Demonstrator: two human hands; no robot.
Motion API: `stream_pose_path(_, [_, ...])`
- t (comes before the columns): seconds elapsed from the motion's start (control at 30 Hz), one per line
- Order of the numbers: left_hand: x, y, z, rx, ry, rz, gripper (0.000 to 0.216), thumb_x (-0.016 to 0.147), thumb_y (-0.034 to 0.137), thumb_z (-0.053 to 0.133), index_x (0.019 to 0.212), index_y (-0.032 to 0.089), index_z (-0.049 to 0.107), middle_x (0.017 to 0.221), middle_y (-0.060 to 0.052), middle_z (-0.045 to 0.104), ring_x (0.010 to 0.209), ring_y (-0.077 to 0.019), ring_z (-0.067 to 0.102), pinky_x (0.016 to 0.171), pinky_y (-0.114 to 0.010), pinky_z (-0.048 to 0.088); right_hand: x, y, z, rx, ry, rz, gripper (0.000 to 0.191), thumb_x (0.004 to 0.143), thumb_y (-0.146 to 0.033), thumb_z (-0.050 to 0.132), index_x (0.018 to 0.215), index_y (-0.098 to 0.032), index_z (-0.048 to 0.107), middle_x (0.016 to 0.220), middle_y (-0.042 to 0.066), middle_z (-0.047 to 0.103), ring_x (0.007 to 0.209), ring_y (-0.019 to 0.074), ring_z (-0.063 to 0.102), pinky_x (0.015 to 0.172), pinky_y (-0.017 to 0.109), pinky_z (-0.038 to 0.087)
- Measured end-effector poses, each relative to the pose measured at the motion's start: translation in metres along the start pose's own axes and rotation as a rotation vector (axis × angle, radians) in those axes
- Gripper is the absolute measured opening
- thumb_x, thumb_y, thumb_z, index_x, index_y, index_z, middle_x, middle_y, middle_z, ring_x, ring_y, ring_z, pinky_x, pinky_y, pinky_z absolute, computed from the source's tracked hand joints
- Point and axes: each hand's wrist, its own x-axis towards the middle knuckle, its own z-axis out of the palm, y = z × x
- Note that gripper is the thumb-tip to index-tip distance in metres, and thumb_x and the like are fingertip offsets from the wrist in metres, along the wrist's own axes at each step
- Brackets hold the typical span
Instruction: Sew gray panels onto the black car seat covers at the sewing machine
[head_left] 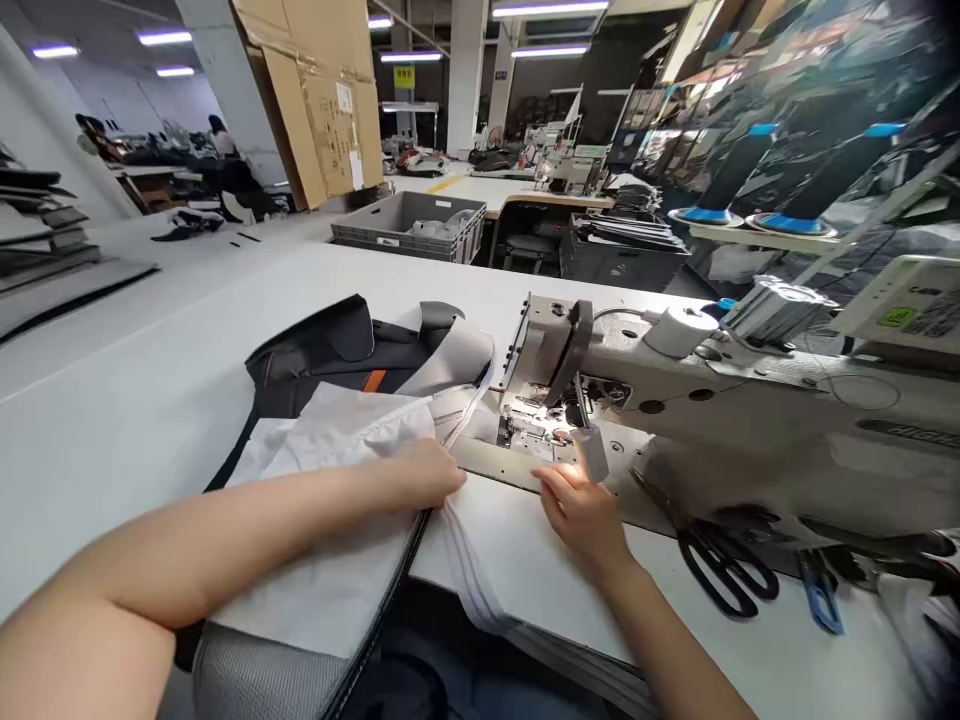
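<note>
My left hand [431,473] is closed on the right edge of a sewn fabric piece [330,435], beside the sewing machine. This piece has white lining on top, black and grey padded parts, and an orange tab [374,381]. A pale strip [472,570] hangs from near my left fist over the table's front edge. At the front of the sewing machine [675,420], my right hand [581,510] has its fingers apart, with no held thing visible. Its fingertips are by the machine bed, just below the lit needle area [551,425] and next to a small lamp head [591,452].
Black-handled scissors [724,565] and a blue-handled snipper [821,595] lie to the right. A white thread cone [680,330] sits on the machine. Beyond the white table [172,330] stands a grey crate [409,225]. Stacked panels [60,250] are at left; people sit far back.
</note>
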Motion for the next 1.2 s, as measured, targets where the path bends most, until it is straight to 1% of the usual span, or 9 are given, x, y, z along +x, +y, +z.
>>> stream_pose_path(0.1, [0.01, -0.006, 0.015, 0.009, 0.087, 0.08, 0.012, 0.08, 0.01, 0.055, 0.082, 0.018, 0.064, 0.094, -0.006, 0.067, 0.091, -0.0223, 0.06, 0.074, -0.031, 0.045, -0.051, 0.028, -0.029, -0.177, 0.046, 0.081, 0.024, 0.092, -0.024, 0.041, 0.101, -0.018, 0.063, 0.102, 0.008, 0.064, 0.091, 0.0225, 0.059, 0.085, 0.036, 0.045])
stream_pose_path(0.17, [0.008, -0.016, 0.026, -0.045, 0.243, 0.085, 0.013, 0.082, 0.012, 0.053, 0.086, 0.018, 0.064, 0.108, -0.007, 0.065, 0.102, -0.0233, 0.056, 0.085, -0.036, 0.044, -0.087, 0.048, -0.048, -0.326, 0.094, 0.262, 0.032, 0.091, -0.03, 0.039, 0.105, -0.015, 0.064, 0.114, 0.013, 0.06, 0.1, 0.0278, 0.057, 0.092, 0.045, 0.043])
stream_pose_path(0.27, [0.001, -0.03, 0.039, -0.188, 0.52, 0.043, 0.011, 0.078, 0.011, 0.057, 0.083, 0.019, 0.063, 0.122, -0.006, 0.058, 0.115, -0.0254, 0.049, 0.095, -0.04, 0.041, -0.125, 0.075, -0.071, -0.391, -0.036, 0.472, 0.047, 0.091, -0.04, 0.03, 0.11, -0.012, 0.063, 0.112, 0.016, 0.062, 0.102, 0.0334, 0.059, 0.09, 0.051, 0.046])
stream_pose_path(0.37, [-0.004, -0.036, 0.044, -0.293, 0.647, 0.041, 0.012, 0.074, 0.009, 0.059, 0.079, 0.019, 0.063, 0.125, -0.005, 0.055, 0.121, -0.0264, 0.044, 0.1, -0.042, 0.039, -0.135, 0.089, -0.084, -0.283, -0.206, 0.585, 0.052, 0.089, -0.047, 0.029, 0.11, -0.015, 0.063, 0.106, 0.013, 0.067, 0.096, 0.0309, 0.064, 0.085, 0.047, 0.051])
stream_pose_path(0.57, [-0.006, -0.036, 0.044, -0.459, 0.797, 0.066, 0.014, 0.071, 0.007, 0.059, 0.074, 0.019, 0.064, 0.124, -0.005, 0.055, 0.12, -0.0267, 0.044, 0.102, -0.043, 0.039, -0.12, 0.071, -0.095, -0.129, -0.417, 0.719, 0.056, 0.075, -0.055, 0.051, 0.119, -0.022, 0.061, 0.092, 0.008, 0.072, 0.077, 0.0257, 0.07, 0.062, 0.033, 0.057])
stream_pose_path(0.7, [-0.006, -0.037, 0.043, -0.676, 0.857, 0.045, 0.012, 0.072, 0.009, 0.06, 0.068, 0.019, 0.063, 0.12, -0.007, 0.058, 0.117, -0.0263, 0.046, 0.098, -0.044, 0.043, -0.099, 0.032, -0.082, -0.005, -0.466, 0.557, 0.048, 0.083, -0.043, 0.049, 0.129, -0.028, 0.053, 0.104, 0.003, 0.071, 0.088, 0.0228, 0.07, 0.071, 0.029, 0.057])
stream_pose_path(0.83, [-0.008, -0.039, 0.038, -0.934, 0.822, 0.008, 0.01, 0.072, 0.011, 0.062, 0.066, 0.019, 0.064, 0.125, -0.007, 0.055, 0.121, -0.0273, 0.042, 0.089, -0.04, 0.049, -0.048, -0.02, -0.04, 0.152, -0.456, 0.293, 0.05, 0.089, -0.03, 0.043, 0.138, -0.023, 0.041, 0.11, 0.007, 0.067, 0.097, 0.0204, 0.066, 0.081, 0.031, 0.055])
stream_pose_path(0.97, [-0.014, -0.043, 0.033, -1.041, 0.818, -0.034, 0.01, 0.071, 0.011, 0.064, 0.066, 0.02, 0.066, 0.129, -0.004, 0.053, 0.122, -0.0259, 0.041, 0.103, -0.045, 0.039, 0.01, -0.06, -0.008, 0.279, -0.528, 0.117, 0.057, 0.084, -0.018, 0.045, 0.14, -0.022, 0.036, 0.114, 0.01, 0.059, 0.102, 0.0209, 0.059, 0.087, 0.035, 0.052])
stream_pose_path(1.2, [-0.016, -0.047, 0.032, -1.125, 0.803, -0.051, 0.008, 0.071, 0.015, 0.066, 0.066, 0.02, 0.068, 0.129, -0.003, 0.053, 0.124, -0.0257, 0.04, 0.108, -0.044, 0.034, 0.03, -0.061, 0.003, 0.301, -0.523, 0.13, 0.046, 0.075, -0.011, 0.051, 0.119, -0.023, 0.045, 0.105, 0.007, 0.054, 0.097, 0.0235, 0.051, 0.086, 0.042, 0.047])
